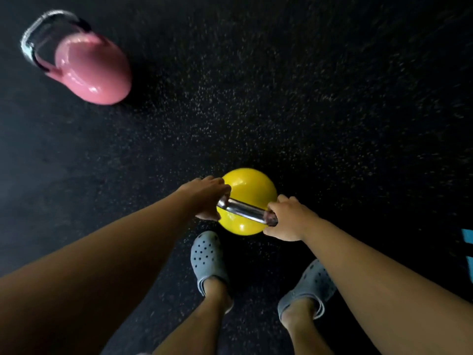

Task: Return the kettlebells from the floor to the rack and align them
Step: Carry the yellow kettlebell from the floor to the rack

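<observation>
Hands on the yellow kettlebell (pixel 252 184), both of them. From my feed I see the left hand (pixel 206 194) wrapped around the near-left end of the steel handle (pixel 243 210), fingers curled over the corner. The right hand (pixel 288 219) is closed on the opposite end, knuckles up, thumb side toward the bell. The bar runs diagonally between the two fists, with bare metal showing in the middle.

Yellow bell sits low in the frame, just ahead of the toes. I cannot tell whether its base is touching the dark speckled rubber floor (pixel 281 98) or hanging just above it.

Feet in grey perforated clogs: left clog (pixel 208 260) just beside the bell's near edge, right clog (pixel 311 285) further back under the right forearm.

Pink kettlebell (pixel 94 70) lies well apart, upper left, tipped on its side on the floor, its silver handle (pixel 38 39) pointing toward the frame's corner. Edges are blurred there.

Teal strip (pixel 468 235) at the far right edge, too cropped to identify.
</observation>
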The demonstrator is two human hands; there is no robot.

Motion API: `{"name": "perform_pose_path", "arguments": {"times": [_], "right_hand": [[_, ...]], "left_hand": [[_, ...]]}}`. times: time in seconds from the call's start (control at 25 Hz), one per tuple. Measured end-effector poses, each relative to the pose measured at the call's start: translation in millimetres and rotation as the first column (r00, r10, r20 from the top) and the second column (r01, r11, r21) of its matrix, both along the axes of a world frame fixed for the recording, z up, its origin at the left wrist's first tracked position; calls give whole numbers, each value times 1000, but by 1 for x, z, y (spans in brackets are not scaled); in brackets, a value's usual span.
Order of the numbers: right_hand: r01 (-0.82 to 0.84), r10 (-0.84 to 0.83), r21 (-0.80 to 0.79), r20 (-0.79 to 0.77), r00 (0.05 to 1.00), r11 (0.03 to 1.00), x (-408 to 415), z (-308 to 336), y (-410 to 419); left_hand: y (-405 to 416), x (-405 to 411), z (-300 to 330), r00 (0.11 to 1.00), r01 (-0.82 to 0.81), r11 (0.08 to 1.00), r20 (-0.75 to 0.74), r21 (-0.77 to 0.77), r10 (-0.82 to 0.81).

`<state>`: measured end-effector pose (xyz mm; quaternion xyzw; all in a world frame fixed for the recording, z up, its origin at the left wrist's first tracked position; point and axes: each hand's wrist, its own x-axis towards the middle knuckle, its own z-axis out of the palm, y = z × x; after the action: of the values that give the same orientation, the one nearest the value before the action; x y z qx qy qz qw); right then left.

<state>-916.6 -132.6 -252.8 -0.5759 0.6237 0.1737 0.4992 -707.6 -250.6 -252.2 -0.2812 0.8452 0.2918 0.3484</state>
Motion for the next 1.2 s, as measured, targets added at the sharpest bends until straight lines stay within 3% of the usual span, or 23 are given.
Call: {"name": "perform_pose_path", "arguments": {"times": [0.12,0.28,0.56,0.8,1.0,1.08,1.2], "right_hand": [[142,-133,-86,104,986,986,8,-22,13],[216,-208,-62,111,972,974,5,-14,2],[411,-410,-159,40,911,898,-45,70,12],[584,-637,-359,-39,770,728,-133,172,32],[689,-821,-527,-28,570,497,-229,240,38],[700,-852,-569,-3,523,432,-271,262,35],[674,-873,-617,-47,485,407,-324,295,28]], "left_hand": [[10,-10,-25,996,-73,997,-47,34,74],[8,-19,-19,995,-98,995,-26,35,99],[12,-77,55,987,-81,994,-136,72,90],[-11,-203,159,941,174,985,-298,13,-162],[-36,-340,239,801,404,895,-400,-190,-446],[-43,-391,264,750,430,865,-431,-258,-502],[-53,-454,297,700,449,839,-462,-308,-545]]}}
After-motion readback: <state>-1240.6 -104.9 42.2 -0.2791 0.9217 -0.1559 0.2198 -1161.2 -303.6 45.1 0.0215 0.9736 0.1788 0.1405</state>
